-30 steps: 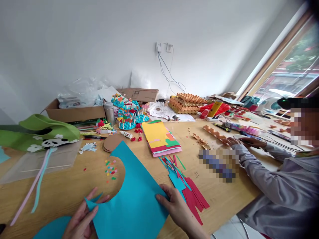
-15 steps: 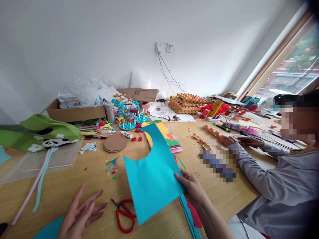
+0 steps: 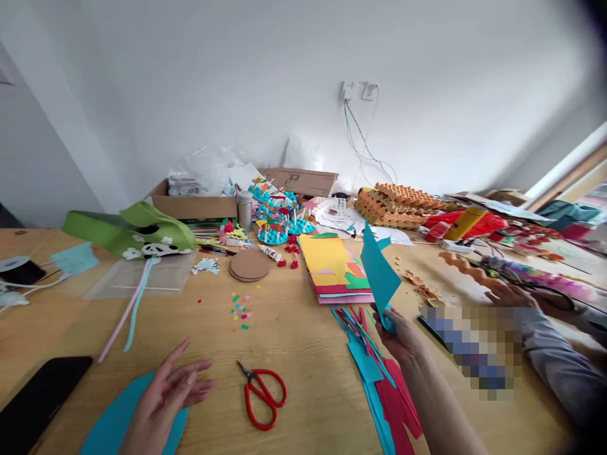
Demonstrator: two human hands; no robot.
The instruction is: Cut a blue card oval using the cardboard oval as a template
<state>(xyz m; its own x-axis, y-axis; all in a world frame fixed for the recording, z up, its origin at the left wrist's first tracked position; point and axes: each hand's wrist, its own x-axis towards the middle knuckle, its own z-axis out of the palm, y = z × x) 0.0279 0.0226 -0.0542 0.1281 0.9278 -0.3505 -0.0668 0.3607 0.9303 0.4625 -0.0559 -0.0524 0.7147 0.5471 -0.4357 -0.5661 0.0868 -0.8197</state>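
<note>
In the head view, my right hand [image 3: 403, 341] is closed on a cut blue paper sheet [image 3: 379, 272], held up and turned nearly edge-on above the right part of the table. My left hand [image 3: 165, 392] hovers with fingers apart over a round blue paper piece [image 3: 111, 417], partly hiding it; whether they touch I cannot tell. Between the hands lie red-handled scissors [image 3: 250, 377] on the wood. Beneath my right hand is a heap of blue and red paper offcuts [image 3: 367, 363].
A stack of coloured paper [image 3: 327, 256], cardboard discs [image 3: 250, 265] and small paper dots [image 3: 241, 309] lie mid-table. At left are a green felt bag [image 3: 114, 224] and a black phone [image 3: 47, 398]. Egg trays [image 3: 398, 205] stand behind. A co-worker's hands [image 3: 516, 300] work at right.
My right hand has carried the blue sheet rightward off the scissors and tipped it from face-on to edge-on. The view has swung left. My left hand stays open.
</note>
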